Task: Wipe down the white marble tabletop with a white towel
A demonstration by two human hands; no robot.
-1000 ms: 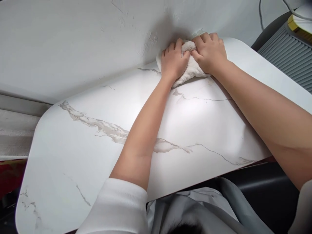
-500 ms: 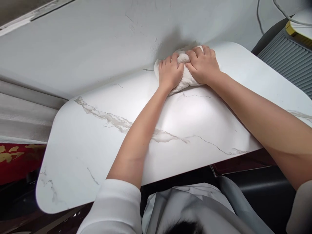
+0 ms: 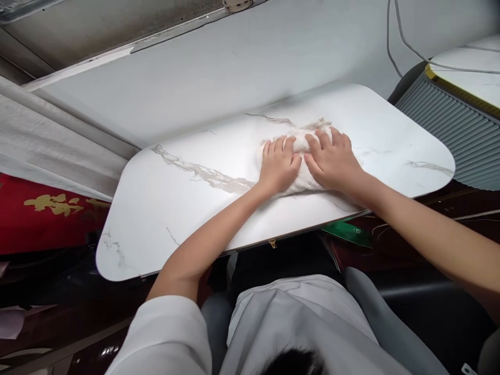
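A bunched white cloth (image 3: 307, 179) lies on the white marble-patterned tabletop (image 3: 203, 203), right of its middle. My left hand (image 3: 279, 164) presses down on the cloth's left part, fingers curled over it. Over its right part rests my right hand (image 3: 332, 159), gripping it from above with the fingers slightly apart. The thumbs of both hands almost meet at the middle of the cloth. A ragged edge of the cloth shows beyond my fingertips, and the palms hide some of it.
Behind the tabletop stands a pale wall (image 3: 219, 83). At left hang a whitish curtain (image 3: 58, 140) and a red cloth with gold marks (image 3: 47, 213). To the right are a grey ribbed panel (image 3: 449, 130) and loose cables (image 3: 414, 49). Something green (image 3: 347, 232) shows below the front edge.
Both hands have drawn the cloth away from the wall, toward me and the table's front edge. The camera view has shifted too, showing more of the wall's top and the table's right end.
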